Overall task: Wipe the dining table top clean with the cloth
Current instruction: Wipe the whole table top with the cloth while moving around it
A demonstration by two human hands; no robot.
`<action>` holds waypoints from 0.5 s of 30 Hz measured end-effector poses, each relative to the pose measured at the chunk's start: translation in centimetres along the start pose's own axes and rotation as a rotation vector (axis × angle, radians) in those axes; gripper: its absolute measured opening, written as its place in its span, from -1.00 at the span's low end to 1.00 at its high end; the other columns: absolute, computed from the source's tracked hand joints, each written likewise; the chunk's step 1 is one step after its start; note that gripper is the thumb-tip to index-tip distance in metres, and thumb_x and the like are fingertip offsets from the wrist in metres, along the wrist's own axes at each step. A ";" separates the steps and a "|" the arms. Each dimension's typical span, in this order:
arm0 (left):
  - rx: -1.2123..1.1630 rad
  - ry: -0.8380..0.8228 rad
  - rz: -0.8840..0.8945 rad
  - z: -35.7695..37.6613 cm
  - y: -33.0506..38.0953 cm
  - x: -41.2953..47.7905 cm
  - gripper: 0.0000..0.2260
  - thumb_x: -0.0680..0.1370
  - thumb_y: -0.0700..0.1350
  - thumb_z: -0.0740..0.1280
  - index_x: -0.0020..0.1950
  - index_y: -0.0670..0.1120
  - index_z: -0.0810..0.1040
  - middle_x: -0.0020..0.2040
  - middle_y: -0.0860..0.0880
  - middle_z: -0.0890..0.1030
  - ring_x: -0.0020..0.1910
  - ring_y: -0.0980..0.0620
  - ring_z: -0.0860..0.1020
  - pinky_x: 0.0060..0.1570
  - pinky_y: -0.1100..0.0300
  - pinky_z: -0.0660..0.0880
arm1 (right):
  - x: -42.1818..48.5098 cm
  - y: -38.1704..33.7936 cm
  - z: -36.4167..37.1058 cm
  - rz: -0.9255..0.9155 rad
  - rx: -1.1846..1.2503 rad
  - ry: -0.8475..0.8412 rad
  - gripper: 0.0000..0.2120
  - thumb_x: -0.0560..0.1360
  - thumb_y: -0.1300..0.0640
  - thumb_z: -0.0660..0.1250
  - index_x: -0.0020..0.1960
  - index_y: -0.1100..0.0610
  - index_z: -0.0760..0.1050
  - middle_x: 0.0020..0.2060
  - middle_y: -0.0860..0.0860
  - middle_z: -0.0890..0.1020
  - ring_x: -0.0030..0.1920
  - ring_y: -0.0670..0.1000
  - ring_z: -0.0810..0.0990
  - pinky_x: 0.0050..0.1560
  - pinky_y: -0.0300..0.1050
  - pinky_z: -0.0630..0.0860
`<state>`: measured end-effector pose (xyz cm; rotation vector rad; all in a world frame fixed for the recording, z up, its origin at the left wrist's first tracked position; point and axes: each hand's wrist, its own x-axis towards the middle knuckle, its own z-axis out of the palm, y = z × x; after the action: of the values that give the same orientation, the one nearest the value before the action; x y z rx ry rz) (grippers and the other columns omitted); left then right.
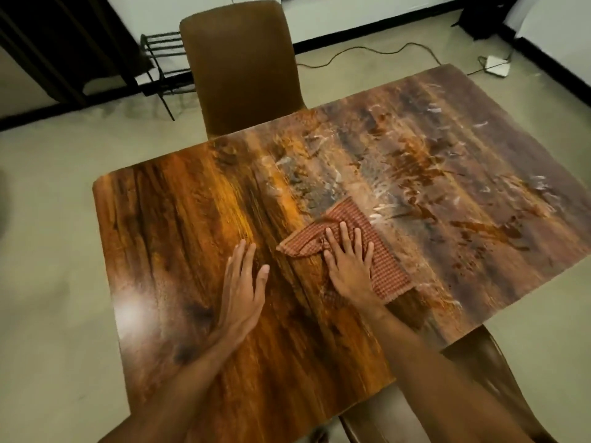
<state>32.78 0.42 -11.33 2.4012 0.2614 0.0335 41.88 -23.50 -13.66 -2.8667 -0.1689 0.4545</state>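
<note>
Worktop: a wooden worktop (198, 225) with a dark, streaked grain is seen from above, with both forearms reaching onto it from the near edge.
Left hand: the left hand (243, 281) is laid flat on the bare wood, palm down, fingers straight and close together, thumb spread to the side; nothing is held in it.
Right hand: the right hand (350, 265) is pressed flat on the cloth, palm down, fingers (343, 238) slightly spread and pointing away from the person; the cloth is pinned under the palm rather than gripped.
Cloth: a red checked cloth (388, 273) is spread beneath the right hand, reaching past the fingertips on the far side and past the little-finger side; its edge toward the left hand is bunched into a fold (299, 247).
Gap between hands: the left hand is kept just beside the cloth's folded edge, without touching it.
Smears: whitish and reddish-brown smears (425, 174) are spread over the wood beyond the right hand and out to its right; one whitish splash lies just past the cloth's far corner.
Clean part: the wood around and to the left of the left hand is seen glossy, with a bright reflection (131, 311) near the left forearm.
Far chair: a brown chair (240, 65) is pushed in at the far edge, beyond the left hand.
Near chair: part of a second chair (492, 372) is visible under the right forearm.
Floor: a cable (367, 52) and a white box (497, 66) lie on the pale floor beyond the worktop.
</note>
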 end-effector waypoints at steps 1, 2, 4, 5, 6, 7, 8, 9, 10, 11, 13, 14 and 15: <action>-0.006 0.012 -0.013 -0.3 -0.4 1.0 -0.45 0.67 0.28 -0.07 0.62 0.09 0.10 0.65 0.11 0.03 0.62 0.19 -0.05 0.57 0.10 -0.11 | 0.8 -1.6 0.0 0.023 0.007 0.007 -0.45 0.72 -0.20 -0.14 0.67 -0.19 -0.18 0.67 -0.05 -0.22 0.65 0.23 -0.26 0.56 0.40 -0.30; -0.013 0.023 -0.025 -0.6 -0.9 2.1 -0.44 0.67 0.29 -0.08 0.62 0.08 0.11 0.65 0.10 0.04 0.61 0.19 -0.03 0.57 0.09 -0.09 | 1.4 -3.9 0.2 -0.028 -0.002 -0.001 -0.44 0.72 -0.20 -0.13 0.67 -0.17 -0.20 0.67 -0.03 -0.22 0.64 0.27 -0.27 0.55 0.43 -0.29; -0.012 0.048 -0.041 -0.9 -1.6 3.6 -0.42 0.66 0.31 -0.09 0.61 0.06 0.13 0.65 0.10 0.05 0.61 0.19 -0.02 0.58 0.07 -0.07 | 0.9 -7.6 1.9 -0.276 -0.058 -0.059 -0.42 0.71 -0.21 -0.13 0.67 -0.17 -0.21 0.68 -0.02 -0.22 0.63 0.27 -0.31 0.55 0.46 -0.25; -0.009 0.062 -0.052 -1.0 -1.9 4.4 -0.41 0.65 0.31 -0.09 0.62 0.07 0.13 0.65 0.11 0.04 0.61 0.20 -0.03 0.58 0.07 -0.07 | 1.2 -8.2 2.3 -0.398 -0.093 -0.074 -0.43 0.71 -0.21 -0.13 0.67 -0.18 -0.20 0.68 -0.05 -0.22 0.64 0.22 -0.32 0.56 0.44 -0.22; -0.010 0.072 -0.058 -1.1 -2.4 5.0 -0.42 0.66 0.31 -0.09 0.62 0.07 0.12 0.65 0.13 0.03 0.61 0.21 -0.04 0.58 0.09 -0.09 | 2.2 -7.9 2.0 -0.453 -0.095 -0.077 -0.45 0.72 -0.21 -0.14 0.67 -0.20 -0.19 0.67 -0.08 -0.22 0.65 0.15 -0.31 0.58 0.40 -0.21; -0.018 0.078 -0.062 -1.1 -2.9 5.9 -0.42 0.66 0.30 -0.08 0.62 0.08 0.11 0.64 0.15 0.01 0.61 0.22 -0.06 0.58 0.10 -0.11 | 4.1 -7.1 1.3 -0.436 -0.083 -0.057 -0.46 0.72 -0.21 -0.15 0.67 -0.21 -0.18 0.66 -0.12 -0.24 0.65 0.10 -0.30 0.60 0.36 -0.21; -0.028 0.085 -0.063 -1.2 -3.3 6.5 -0.43 0.67 0.29 -0.06 0.63 0.08 0.10 0.65 0.15 -0.01 0.61 0.23 -0.07 0.58 0.11 -0.12 | 5.9 -6.0 0.4 -0.356 -0.066 -0.039 -0.47 0.73 -0.20 -0.15 0.67 -0.20 -0.16 0.66 -0.13 -0.26 0.66 0.07 -0.29 0.60 0.33 -0.23; -0.035 0.092 -0.063 -1.3 -3.6 7.0 -0.44 0.67 0.28 -0.05 0.63 0.08 0.10 0.65 0.15 -0.01 0.61 0.23 -0.07 0.58 0.10 -0.13 | 7.6 -4.9 -0.6 -0.234 -0.035 -0.016 -0.47 0.73 -0.19 -0.14 0.67 -0.20 -0.14 0.65 -0.13 -0.26 0.66 0.08 -0.28 0.60 0.32 -0.25; -0.042 0.096 -0.069 -1.4 -4.0 7.6 -0.44 0.67 0.27 -0.05 0.63 0.08 0.10 0.66 0.13 -0.01 0.62 0.23 -0.07 0.59 0.09 -0.13 | 9.0 -4.3 -1.4 -0.106 -0.006 -0.006 -0.47 0.73 -0.18 -0.14 0.67 -0.19 -0.14 0.65 -0.11 -0.26 0.66 0.11 -0.28 0.59 0.33 -0.27; -0.045 0.097 -0.073 -1.4 -4.2 8.0 -0.43 0.67 0.28 -0.05 0.63 0.07 0.10 0.66 0.12 0.00 0.62 0.22 -0.07 0.59 0.07 -0.12 | 9.6 -4.3 -1.7 -0.024 0.002 0.000 -0.46 0.73 -0.18 -0.15 0.67 -0.18 -0.14 0.66 -0.08 -0.24 0.65 0.14 -0.29 0.58 0.35 -0.29; -0.037 0.100 -0.085 -1.5 -4.2 8.7 -0.43 0.67 0.27 -0.05 0.63 0.05 0.11 0.66 0.10 0.01 0.62 0.21 -0.06 0.60 0.05 -0.11 | 9.6 -6.5 -1.3 -0.068 -0.041 -0.004 -0.44 0.69 -0.21 -0.24 0.67 -0.18 -0.22 0.66 -0.05 -0.27 0.64 0.22 -0.32 0.56 0.39 -0.33; -0.022 0.098 -0.084 -1.3 -4.1 8.9 -0.43 0.67 0.27 -0.05 0.63 0.04 0.11 0.66 0.10 0.01 0.62 0.20 -0.06 0.60 0.05 -0.10 | 9.0 -7.7 -0.5 -0.151 -0.072 -0.027 -0.43 0.68 -0.22 -0.28 0.66 -0.19 -0.25 0.66 -0.04 -0.29 0.63 0.23 -0.34 0.56 0.41 -0.31; -0.005 0.098 -0.089 -1.2 -4.0 9.4 -0.43 0.67 0.26 -0.05 0.63 0.04 0.12 0.66 0.09 0.01 0.62 0.20 -0.06 0.60 0.05 -0.10 | 8.8 -8.3 0.1 -0.245 -0.102 -0.042 -0.44 0.67 -0.23 -0.30 0.65 -0.20 -0.28 0.65 -0.06 -0.30 0.63 0.20 -0.35 0.57 0.40 -0.27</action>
<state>41.12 5.93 -13.49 2.3837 0.4127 0.1117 49.57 -14.11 -14.23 -2.8830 -0.5577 0.4695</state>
